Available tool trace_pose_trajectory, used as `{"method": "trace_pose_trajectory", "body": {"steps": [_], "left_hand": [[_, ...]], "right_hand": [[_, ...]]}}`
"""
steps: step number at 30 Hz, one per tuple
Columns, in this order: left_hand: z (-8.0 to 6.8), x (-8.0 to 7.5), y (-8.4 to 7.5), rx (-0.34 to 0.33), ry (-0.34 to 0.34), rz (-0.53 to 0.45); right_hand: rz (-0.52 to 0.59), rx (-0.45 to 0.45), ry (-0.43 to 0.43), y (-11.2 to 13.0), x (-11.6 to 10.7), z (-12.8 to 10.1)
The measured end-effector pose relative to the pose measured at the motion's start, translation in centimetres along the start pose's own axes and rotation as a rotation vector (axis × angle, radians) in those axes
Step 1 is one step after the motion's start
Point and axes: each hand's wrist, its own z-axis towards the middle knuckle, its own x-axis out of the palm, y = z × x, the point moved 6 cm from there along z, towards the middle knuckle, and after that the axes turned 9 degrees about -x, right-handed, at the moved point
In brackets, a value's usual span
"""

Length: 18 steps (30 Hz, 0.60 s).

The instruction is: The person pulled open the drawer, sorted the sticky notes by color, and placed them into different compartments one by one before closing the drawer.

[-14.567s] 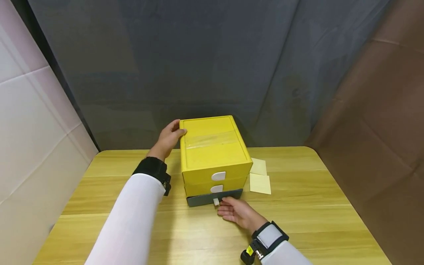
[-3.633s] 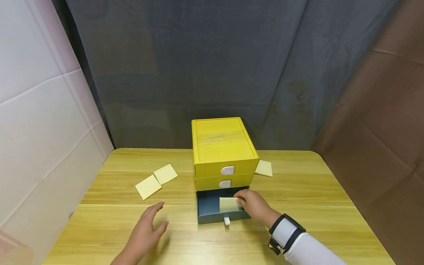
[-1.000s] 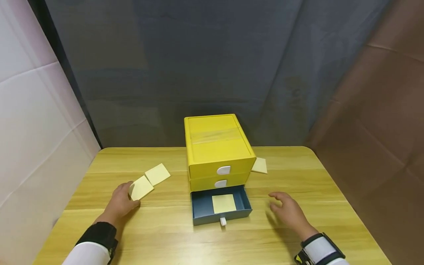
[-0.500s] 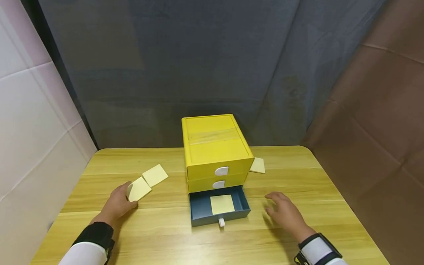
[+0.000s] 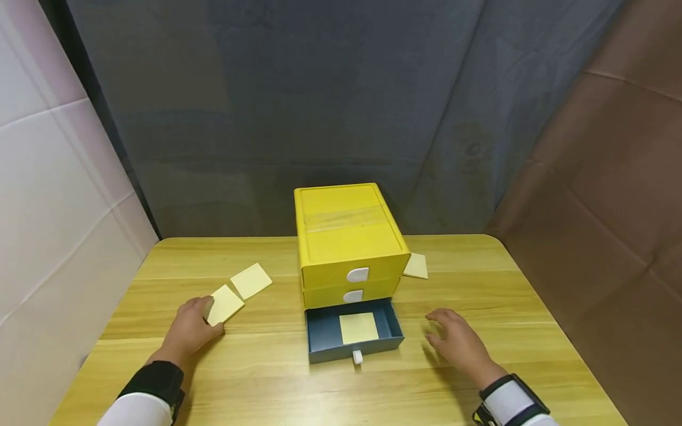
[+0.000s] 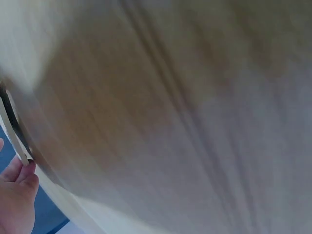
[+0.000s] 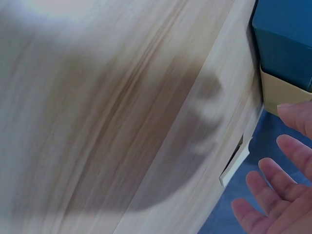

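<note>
Pinching the near-left corner of a pale yellow square sticky note [image 5: 226,304] with my left hand [image 5: 187,329], fingers curled at its edge, its near edge looking slightly raised off the light wooden table [image 5: 277,378]. A second pale yellow sticky note [image 5: 251,280] lies flat just beyond it, farther and to the right, corners nearly touching. My right hand [image 5: 457,343] hovers over the table to the right of the open dark blue bottom drawer [image 5: 321,331], fingers spread and relaxed, gripping nothing. That drawer is pulled out toward me from the yellow three-drawer plastic cabinet [image 5: 348,236] at table centre; one pale yellow note [image 5: 359,327] lies flat inside it. Another pale yellow note [image 5: 417,266] sits on the table just right of the cabinet, partly hidden behind it. Both upper yellow drawers are closed. Wrist views are blurred.
</note>
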Motion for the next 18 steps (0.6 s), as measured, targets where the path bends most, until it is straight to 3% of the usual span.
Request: {"method": "trace_pose_trajectory", "body": {"steps": [11, 18], "left_hand": [[0.4, -0.4, -0.4, -0.086, 0.026, -0.052], [0.2, -1.1, -1.0, -0.102, -0.009, -0.082]], "right_hand": [[0.021, 0.005, 0.012, 0.0, 0.0, -0.1], [0.016, 0.011, 0.012, -0.1, 0.0, -0.2]]}}
